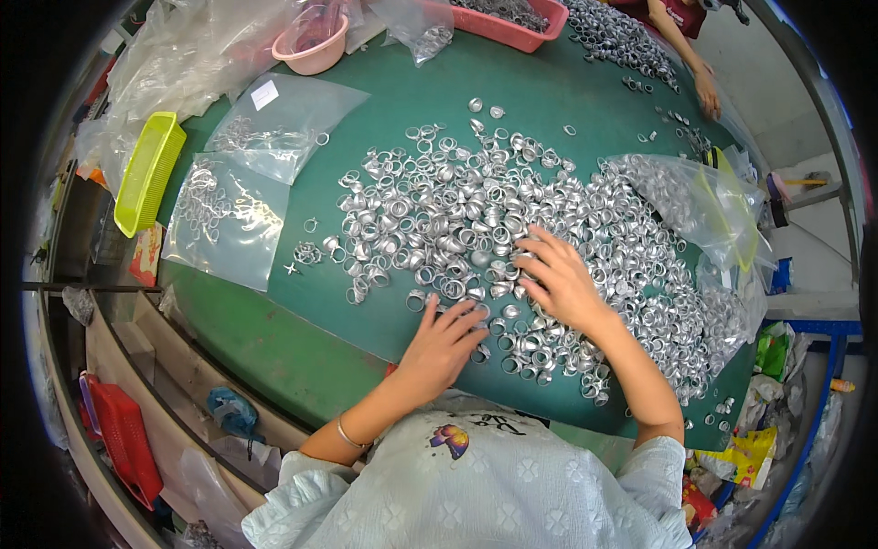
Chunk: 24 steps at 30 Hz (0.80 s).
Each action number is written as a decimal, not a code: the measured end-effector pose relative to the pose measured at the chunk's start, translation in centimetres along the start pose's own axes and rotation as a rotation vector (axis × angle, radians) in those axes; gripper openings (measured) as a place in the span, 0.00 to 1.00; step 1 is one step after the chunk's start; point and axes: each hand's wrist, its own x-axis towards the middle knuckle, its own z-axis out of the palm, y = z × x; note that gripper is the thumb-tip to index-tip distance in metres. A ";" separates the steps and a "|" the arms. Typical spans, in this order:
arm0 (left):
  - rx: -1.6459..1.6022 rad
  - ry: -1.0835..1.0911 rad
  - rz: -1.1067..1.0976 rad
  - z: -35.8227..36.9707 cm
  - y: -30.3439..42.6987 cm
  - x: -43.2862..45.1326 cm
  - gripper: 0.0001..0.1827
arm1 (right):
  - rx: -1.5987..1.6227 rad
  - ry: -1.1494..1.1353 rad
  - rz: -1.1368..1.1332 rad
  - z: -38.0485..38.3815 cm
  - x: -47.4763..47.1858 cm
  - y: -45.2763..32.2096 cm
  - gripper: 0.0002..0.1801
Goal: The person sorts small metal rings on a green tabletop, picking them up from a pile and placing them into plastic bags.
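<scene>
A wide heap of silvery metal rings (439, 213) lies spread over the green table mat (329, 302). My left hand (442, 343) rests at the heap's near edge, fingers spread and touching a few rings; whether one is pinched cannot be seen. My right hand (559, 278) lies over the middle of the heap with fingers apart, its fingertips among the rings. To the left, a small cluster of rings (308, 253) sits apart. Clear plastic bags (240, 199) holding thin rings lie flat beyond it. At the right, a larger clear bag of rings (658, 182) lies against the heap.
A yellow-green plastic basket (149, 175) stands at the left edge. A pink bowl (312, 58) and a pink tray (528, 38) of metal pieces are at the far side. Another person's hand (707, 92) is near more rings at the upper right. Open drawers (185, 357) lie lower left.
</scene>
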 end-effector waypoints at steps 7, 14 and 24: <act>-0.061 0.172 -0.064 -0.1 -0.8 -1.1 0.15 | -0.034 0.200 0.260 -1.4 -4.5 1.1 0.14; -0.071 0.239 -0.127 -0.1 -0.1 -1.4 0.17 | 0.111 0.307 0.250 -1.6 -4.9 -3.0 0.14; -0.092 0.332 -0.176 0.1 0.6 -2.8 0.16 | -0.070 0.211 0.107 0.7 0.2 -4.2 0.07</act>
